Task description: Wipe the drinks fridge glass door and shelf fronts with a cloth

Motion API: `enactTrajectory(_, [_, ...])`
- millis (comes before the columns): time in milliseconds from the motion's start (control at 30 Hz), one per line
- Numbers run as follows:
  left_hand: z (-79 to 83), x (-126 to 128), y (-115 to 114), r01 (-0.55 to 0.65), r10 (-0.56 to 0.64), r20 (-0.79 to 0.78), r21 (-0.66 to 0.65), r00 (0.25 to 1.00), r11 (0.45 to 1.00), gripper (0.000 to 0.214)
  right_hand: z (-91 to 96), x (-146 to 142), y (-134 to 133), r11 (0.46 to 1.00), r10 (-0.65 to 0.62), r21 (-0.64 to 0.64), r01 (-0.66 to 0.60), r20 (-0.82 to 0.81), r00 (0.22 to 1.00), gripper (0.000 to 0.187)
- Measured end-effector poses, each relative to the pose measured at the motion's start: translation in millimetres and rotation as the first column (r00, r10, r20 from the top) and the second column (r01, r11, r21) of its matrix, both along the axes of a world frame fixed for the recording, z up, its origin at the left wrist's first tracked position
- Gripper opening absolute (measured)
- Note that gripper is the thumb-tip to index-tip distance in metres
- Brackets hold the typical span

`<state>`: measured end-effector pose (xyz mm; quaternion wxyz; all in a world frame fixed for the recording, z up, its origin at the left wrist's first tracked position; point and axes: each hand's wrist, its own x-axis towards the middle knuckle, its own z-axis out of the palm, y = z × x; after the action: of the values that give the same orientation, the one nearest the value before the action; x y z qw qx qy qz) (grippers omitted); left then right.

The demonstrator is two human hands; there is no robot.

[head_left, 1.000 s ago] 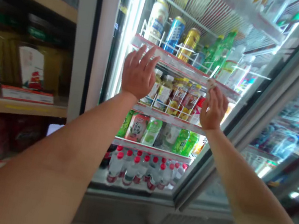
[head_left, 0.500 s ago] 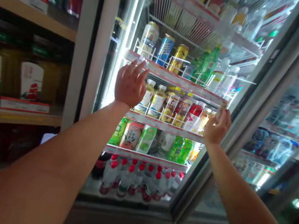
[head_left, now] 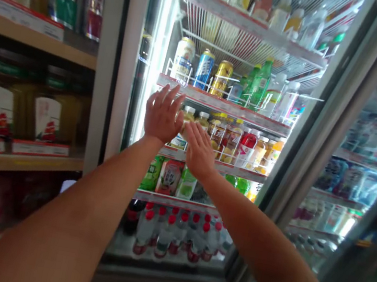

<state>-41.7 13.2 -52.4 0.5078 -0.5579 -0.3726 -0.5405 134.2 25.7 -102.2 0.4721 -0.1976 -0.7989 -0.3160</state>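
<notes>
I face an open drinks cooler. My left hand point(head_left: 161, 116) is raised with fingers spread, its fingertips at the front rail of the can shelf point(head_left: 224, 104), and it holds nothing. My right hand point(head_left: 199, 148) reaches in just right of it, fingers stretched flat toward the pale bottles point(head_left: 188, 115) at the left end of the shelf below. Tall cans point(head_left: 204, 69) in white, blue and gold stand above my left hand. Bottles with red and yellow labels point(head_left: 232, 138) fill the row beside my right hand.
The cooler's glass door point(head_left: 327, 117) stands open at the right. Green and pink bottles point(head_left: 167, 176) sit one shelf down, red-capped water bottles point(head_left: 176, 231) at the bottom. A wooden store shelf point(head_left: 37, 44) with boxed goods runs along the left.
My right hand left the right end of the shelf rail and swung left, opening flat beside my left hand. My left hand stayed at the rail. The view tilted upward.
</notes>
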Motion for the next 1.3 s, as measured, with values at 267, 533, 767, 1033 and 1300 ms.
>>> enactTrajectory(267, [-2.2, -1, -3, -0.033, 0.033, -0.045, -0.007, 0.998, 0.999, 0.057, 68.5, -25, 15, 0.990, 0.142, 0.023, -0.140, -0.151, 0.978, 0.078])
enactTrajectory(533, [-3.3, 0, 0, -0.056, 0.060, -0.098, 0.034, 0.993, 0.998, 0.037, 54.7, 31, 11, 0.996, -0.050, 0.070, 0.047, 0.038, 0.998, 0.080])
enactTrajectory(767, [-2.5, -6, 3, 0.000, 0.006, -0.126, 0.049, 0.992, 0.999, 0.022, 22.8, 118, 47, 0.919, -0.364, 0.109, 0.380, -0.141, 0.921, 0.056])
enactTrajectory(1033, [5.7, -3, -3, -0.022, 0.014, -0.072, -0.104, 0.997, 0.994, 0.021, 12.5, 116, 46, 0.926, -0.344, 0.091, 0.365, -0.188, 0.920, 0.053])
enactTrajectory(1300, [29.6, 14, -41, -0.169, 0.113, -0.253, -0.213, 0.961, 0.962, 0.027, 11.8, 120, 47, 0.953, -0.281, 0.059, 0.296, -0.183, 0.942, 0.054])
